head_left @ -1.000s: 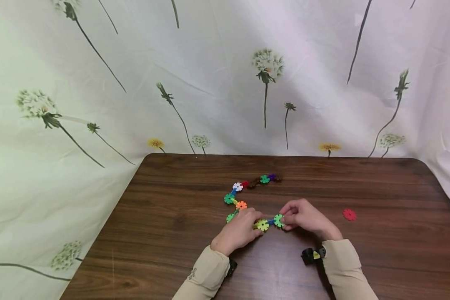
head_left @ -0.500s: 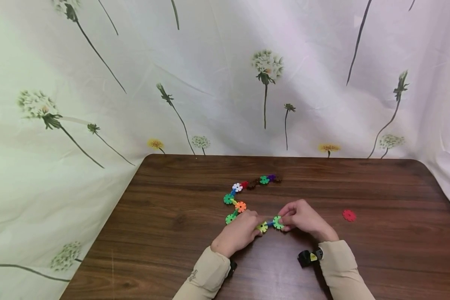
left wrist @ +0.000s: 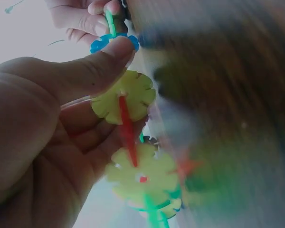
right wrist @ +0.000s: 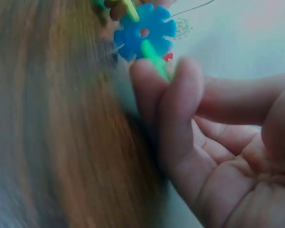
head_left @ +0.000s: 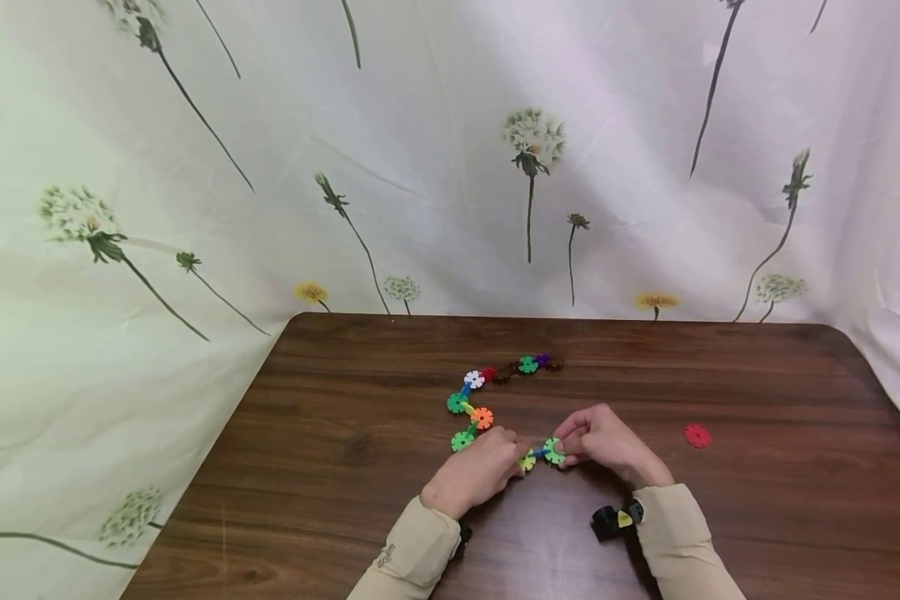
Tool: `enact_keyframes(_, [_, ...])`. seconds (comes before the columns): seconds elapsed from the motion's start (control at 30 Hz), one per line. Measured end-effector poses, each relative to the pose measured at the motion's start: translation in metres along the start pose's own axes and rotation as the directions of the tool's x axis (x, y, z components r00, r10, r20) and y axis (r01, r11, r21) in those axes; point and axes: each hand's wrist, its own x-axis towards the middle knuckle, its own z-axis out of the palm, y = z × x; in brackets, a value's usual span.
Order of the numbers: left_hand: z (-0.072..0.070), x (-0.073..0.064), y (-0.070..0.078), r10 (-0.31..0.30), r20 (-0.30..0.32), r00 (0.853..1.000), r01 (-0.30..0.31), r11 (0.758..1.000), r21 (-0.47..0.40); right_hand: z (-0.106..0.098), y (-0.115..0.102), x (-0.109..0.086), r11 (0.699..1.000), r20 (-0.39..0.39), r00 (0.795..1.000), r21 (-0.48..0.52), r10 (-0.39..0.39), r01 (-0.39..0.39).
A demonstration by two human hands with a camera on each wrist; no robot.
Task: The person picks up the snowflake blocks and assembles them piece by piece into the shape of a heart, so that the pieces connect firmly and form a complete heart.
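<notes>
A chain of notched plastic snowflake discs, slotted together edge to face, winds across the table. My left hand (head_left: 474, 473) holds it near its front end, the thumb lying over the blue disc and the yellow disc (left wrist: 140, 90) in the left wrist view. Below them hang a red disc (left wrist: 128, 126) seen edge-on and another yellowish disc (left wrist: 149, 183). Between thumb and fingertips, my right hand (head_left: 607, 442) pinches the light green end disc (head_left: 552, 452), which is slotted into the blue disc (right wrist: 156, 28). The left hand hides part of the chain in the head view.
The rest of the chain curves back past an orange disc (head_left: 482, 418) and a white disc (head_left: 474, 380). One loose red disc (head_left: 697, 436) lies to the right. Behind the brown wooden table (head_left: 307, 483) hangs a dandelion-print cloth (head_left: 435, 217).
My right hand has shifted slightly left with the light green disc, closer to my left hand. Less of the yellow disc shows beside the left fingers. The head view has tilted up slightly.
</notes>
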Motion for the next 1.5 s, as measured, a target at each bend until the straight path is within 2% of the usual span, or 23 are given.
enact_keyframes(0.1, [0.000,0.000,0.001,0.002,0.023,1.000,-0.002,1.000,0.006,0.001,0.003,0.000,1.000,-0.001,1.000,0.025,0.009,-0.009])
enact_keyframes(0.23, [0.002,0.001,0.000,-0.002,0.010,1.000,0.002,1.000,-0.018,0.002,0.005,0.000,0.999,-0.007,1.000,0.040,0.014,-0.013])
enact_keyframes(0.4, [0.003,0.000,-0.002,-0.081,0.037,0.996,0.086,0.984,-0.158,0.003,0.004,0.000,0.999,-0.005,1.000,0.038,0.010,-0.010])
enact_keyframes(0.5, [0.003,-0.001,-0.003,-0.138,0.069,0.988,0.150,0.965,-0.217,0.000,0.001,-0.002,1.000,-0.001,1.000,0.008,0.008,-0.008])
enact_keyframes(0.63, [0.001,-0.001,-0.004,-0.159,0.078,0.984,0.173,0.958,-0.230,-0.013,-0.003,-0.007,0.993,-0.046,0.999,-0.117,-0.021,0.015])
enact_keyframes(0.77, [0.000,-0.001,-0.004,-0.155,0.061,0.986,0.165,0.960,-0.225,-0.040,-0.005,-0.018,0.968,-0.170,0.981,-0.249,-0.088,0.043])
enact_keyframes(0.9, [0.001,-0.001,-0.004,-0.150,0.032,0.988,0.153,0.967,-0.202,-0.070,-0.003,-0.034,0.936,-0.294,0.942,-0.348,-0.163,0.053])
enact_keyframes(1.0, [0.001,-0.001,-0.004,-0.149,0.020,0.989,0.150,0.971,-0.186,-0.090,0.001,-0.047,0.894,-0.359,0.914,-0.448,-0.190,0.010])
enact_keyframes(1.13, [0.001,-0.001,-0.004,-0.142,0.012,0.990,0.142,0.974,-0.175,-0.111,0.010,-0.065,0.862,-0.421,0.892,-0.500,-0.165,-0.077])
enact_keyframes(1.2, [0.001,-0.001,-0.005,-0.140,0.008,0.990,0.139,0.975,-0.173,-0.119,0.014,-0.072,0.853,-0.434,0.888,-0.512,-0.152,-0.104])
enact_keyframes(1.3, [0.001,-0.001,-0.005,-0.142,0.006,0.990,0.141,0.975,-0.171,-0.128,0.020,-0.081,0.838,-0.420,0.900,-0.528,-0.120,-0.134])
enact_keyframes(1.4, [0.001,-0.002,-0.006,-0.140,0.000,0.990,0.138,0.977,-0.164,-0.132,0.026,-0.086,0.811,-0.390,0.915,-0.565,-0.103,-0.150])
enact_keyframes(1.5, [0.000,-0.002,-0.007,-0.144,0.000,0.990,0.142,0.978,-0.154,-0.134,0.028,-0.087,0.786,-0.382,0.919,-0.596,-0.099,-0.163])
